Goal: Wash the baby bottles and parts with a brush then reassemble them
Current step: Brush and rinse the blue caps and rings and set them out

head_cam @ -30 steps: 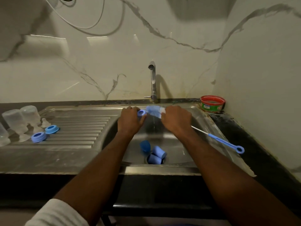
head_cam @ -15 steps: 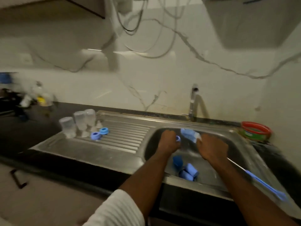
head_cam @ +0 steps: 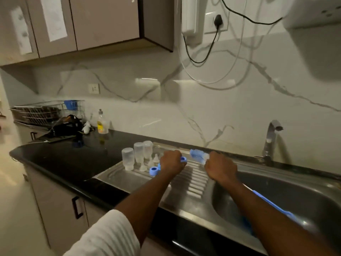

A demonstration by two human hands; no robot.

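Note:
My left hand hovers over the steel drainboard, closed around a small blue bottle ring. My right hand grips the bottle brush; its blue-white bristle head sticks out to the left and its blue handle runs back under my forearm. Three clear bottles stand upside down at the drainboard's far left, with clear nipples beside them. Another blue ring lies just left of my left hand.
The sink basin lies to the right, with the tap behind it. On the black counter to the left are a soap bottle, a dark bundle and a wire dish rack. Cables hang from a wall socket above.
The view swung left and up. Both hands moved left from over the basin to over the drainboard, carrying the ring and brush. The blue parts in the basin are out of sight.

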